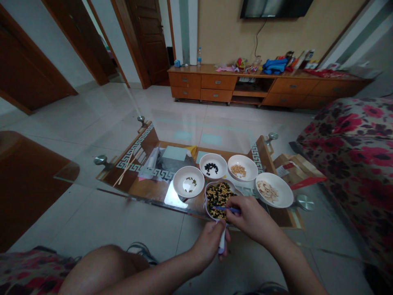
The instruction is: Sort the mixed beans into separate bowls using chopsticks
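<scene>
My left hand [211, 241] is wrapped round the white and purple handle [222, 241] of a wavy-rimmed bowl [206, 200]. Mixed beans [219, 194], yellow, black and green, fill this bowl. Above its right side, my right hand [245, 211] pinches blue tweezers [231, 209], their tips down among the beans. Behind it stand four white bowls: one with a few green beans [190, 184], one with black beans [211, 168], one with yellow beans [238, 170], and one at the right with pale flat slices [268, 191].
The bowls are on a glass table with a wooden shelf [138, 189] beneath. Chopsticks [123, 172] lie at its left, and a paper bag [296, 169] is at the right. A flowered sofa [362, 164] flanks the right side. A low cabinet [216, 84] stands along the far wall.
</scene>
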Action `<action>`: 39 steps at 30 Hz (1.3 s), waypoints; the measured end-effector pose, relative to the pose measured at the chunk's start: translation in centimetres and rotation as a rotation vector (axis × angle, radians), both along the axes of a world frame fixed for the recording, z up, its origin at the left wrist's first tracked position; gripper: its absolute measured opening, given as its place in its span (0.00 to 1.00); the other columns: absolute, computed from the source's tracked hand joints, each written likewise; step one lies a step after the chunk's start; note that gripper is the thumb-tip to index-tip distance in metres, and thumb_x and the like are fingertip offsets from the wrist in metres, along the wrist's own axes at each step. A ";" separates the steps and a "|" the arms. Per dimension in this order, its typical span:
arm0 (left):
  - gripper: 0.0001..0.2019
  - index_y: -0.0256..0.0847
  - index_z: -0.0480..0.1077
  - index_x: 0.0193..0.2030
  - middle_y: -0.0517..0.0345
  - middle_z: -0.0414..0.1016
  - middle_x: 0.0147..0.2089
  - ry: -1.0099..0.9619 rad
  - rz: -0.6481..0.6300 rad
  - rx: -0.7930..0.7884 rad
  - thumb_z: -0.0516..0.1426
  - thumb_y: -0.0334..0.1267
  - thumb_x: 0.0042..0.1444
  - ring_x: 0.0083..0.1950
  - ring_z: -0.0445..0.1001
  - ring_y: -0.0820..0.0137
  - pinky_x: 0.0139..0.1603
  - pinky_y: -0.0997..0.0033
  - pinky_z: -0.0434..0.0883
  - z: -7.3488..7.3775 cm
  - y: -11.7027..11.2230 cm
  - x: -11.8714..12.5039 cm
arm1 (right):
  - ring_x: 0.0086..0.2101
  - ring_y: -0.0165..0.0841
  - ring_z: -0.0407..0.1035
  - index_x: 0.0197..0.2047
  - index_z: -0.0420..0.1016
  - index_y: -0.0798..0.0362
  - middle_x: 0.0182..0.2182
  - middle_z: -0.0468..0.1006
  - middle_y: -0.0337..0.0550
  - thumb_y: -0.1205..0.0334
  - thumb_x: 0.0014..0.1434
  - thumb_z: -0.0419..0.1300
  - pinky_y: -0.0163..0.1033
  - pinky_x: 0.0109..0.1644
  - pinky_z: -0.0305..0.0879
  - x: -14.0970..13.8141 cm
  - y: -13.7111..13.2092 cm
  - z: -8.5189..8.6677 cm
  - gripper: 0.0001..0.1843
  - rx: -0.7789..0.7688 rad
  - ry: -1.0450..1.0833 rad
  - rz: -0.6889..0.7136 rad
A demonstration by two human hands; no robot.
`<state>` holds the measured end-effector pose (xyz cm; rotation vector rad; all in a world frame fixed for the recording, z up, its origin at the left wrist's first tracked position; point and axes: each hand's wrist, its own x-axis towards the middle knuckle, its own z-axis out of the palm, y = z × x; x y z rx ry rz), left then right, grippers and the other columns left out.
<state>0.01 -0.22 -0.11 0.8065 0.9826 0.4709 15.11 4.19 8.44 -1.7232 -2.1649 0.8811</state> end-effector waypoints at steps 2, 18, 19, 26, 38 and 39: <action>0.38 0.42 0.64 0.26 0.62 0.62 0.14 0.004 -0.002 -0.005 0.43 0.80 0.47 0.14 0.58 0.75 0.17 0.75 0.53 -0.1 0.0 0.0 | 0.27 0.31 0.70 0.31 0.78 0.52 0.26 0.79 0.40 0.66 0.56 0.58 0.34 0.31 0.58 0.0 0.0 0.0 0.07 -0.011 0.010 0.007; 0.36 0.42 0.65 0.26 0.62 0.62 0.13 0.014 0.012 -0.025 0.45 0.78 0.45 0.14 0.58 0.74 0.16 0.75 0.54 -0.2 0.0 0.2 | 0.28 0.32 0.69 0.30 0.78 0.53 0.28 0.79 0.41 0.66 0.54 0.59 0.35 0.32 0.57 -0.1 -0.1 0.0 0.06 -0.077 0.027 0.038; 0.36 0.41 0.65 0.25 0.62 0.62 0.13 0.012 0.016 -0.026 0.46 0.78 0.46 0.14 0.58 0.74 0.16 0.75 0.54 -0.2 0.0 0.2 | 0.28 0.32 0.69 0.30 0.77 0.53 0.28 0.78 0.41 0.66 0.54 0.59 0.35 0.32 0.57 -0.1 -0.1 0.0 0.06 -0.078 0.028 0.039; 0.36 0.41 0.65 0.25 0.62 0.62 0.13 0.011 0.028 -0.029 0.46 0.78 0.45 0.13 0.58 0.75 0.16 0.75 0.53 -0.1 0.0 0.1 | 0.28 0.32 0.68 0.29 0.77 0.53 0.28 0.79 0.42 0.66 0.54 0.58 0.35 0.32 0.57 -0.2 -0.1 -0.4 0.06 -0.070 0.025 0.030; 0.35 0.42 0.65 0.25 0.62 0.62 0.13 0.000 0.018 -0.023 0.46 0.77 0.46 0.13 0.58 0.75 0.16 0.75 0.53 0.1 0.1 0.1 | 0.28 0.31 0.67 0.28 0.76 0.52 0.27 0.77 0.41 0.66 0.54 0.58 0.35 0.32 0.56 -0.2 -0.3 -0.7 0.06 -0.050 0.028 0.044; 0.35 0.42 0.65 0.25 0.62 0.62 0.13 0.002 0.017 -0.024 0.46 0.77 0.46 0.13 0.58 0.75 0.16 0.75 0.54 0.1 0.1 0.1 | 0.29 0.32 0.67 0.28 0.76 0.52 0.27 0.78 0.41 0.66 0.54 0.58 0.35 0.33 0.56 -0.2 -0.3 -0.7 0.06 -0.051 0.029 0.046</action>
